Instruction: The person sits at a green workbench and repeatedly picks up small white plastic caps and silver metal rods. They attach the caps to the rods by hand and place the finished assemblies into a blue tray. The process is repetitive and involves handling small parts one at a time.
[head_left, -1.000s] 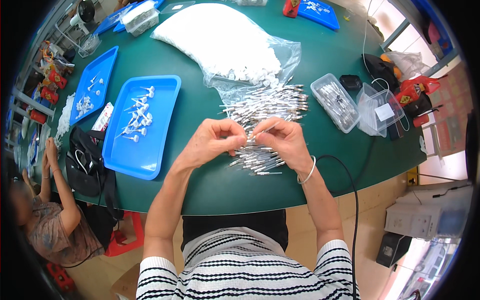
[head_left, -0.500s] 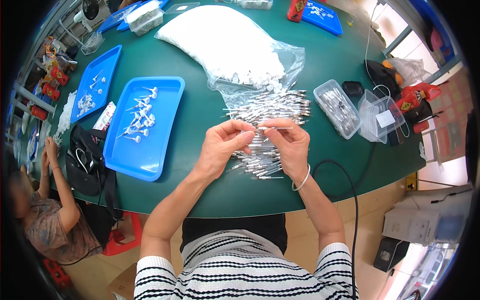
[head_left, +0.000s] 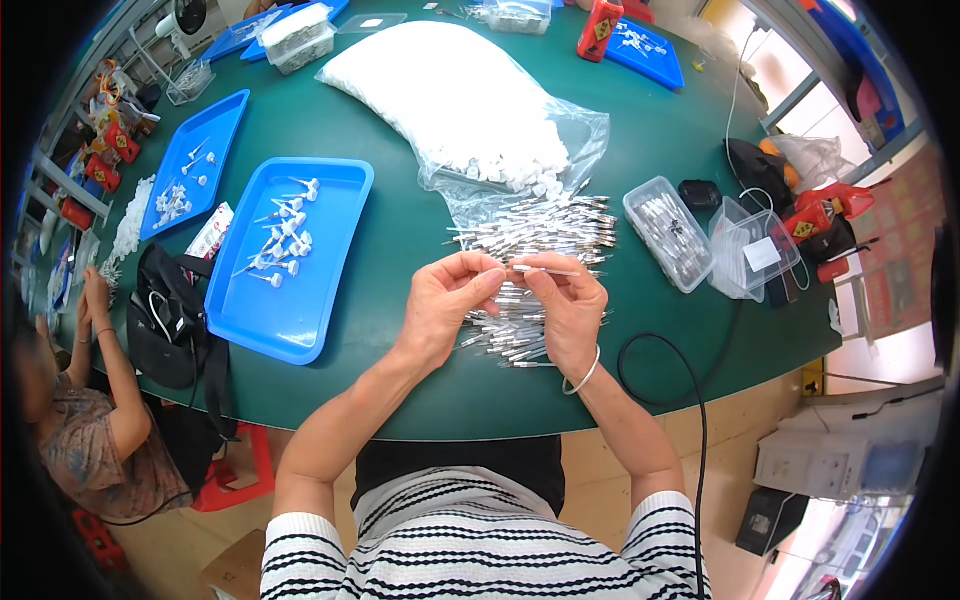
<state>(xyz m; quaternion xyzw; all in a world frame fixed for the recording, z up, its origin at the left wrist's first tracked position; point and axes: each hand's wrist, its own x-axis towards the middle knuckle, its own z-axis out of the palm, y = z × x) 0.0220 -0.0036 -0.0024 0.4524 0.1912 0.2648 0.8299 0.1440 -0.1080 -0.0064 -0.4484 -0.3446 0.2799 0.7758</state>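
Over a pile of thin silver-and-clear rods (head_left: 535, 225), my two hands meet fingertip to fingertip. My right hand (head_left: 568, 312) pinches a slim rod (head_left: 550, 271) with a pale, see-through shaft that points right. At the rod's left end, the thumb and forefinger of my left hand (head_left: 447, 300) are pressed together. Whatever they grip there is too small and covered to name. Beyond the pile lies a large clear bag of small white caps (head_left: 520, 160), some spilling at its mouth. To the left, a blue tray (head_left: 290, 335) holds several white-capped rods (head_left: 290, 240).
Right of the pile stand a clear box of rods (head_left: 668, 225) and clear plastic containers (head_left: 745, 250). A black cable (head_left: 690, 370) hangs over the table edge. Left are a black bag (head_left: 165, 320), another blue tray (head_left: 220, 140) and a co-worker (head_left: 95, 430). A red bottle (head_left: 599, 30) stands far back.
Both hands stay together over the pile, with the rod in my right fingers at a slightly different tilt. The whole view has shifted a little.
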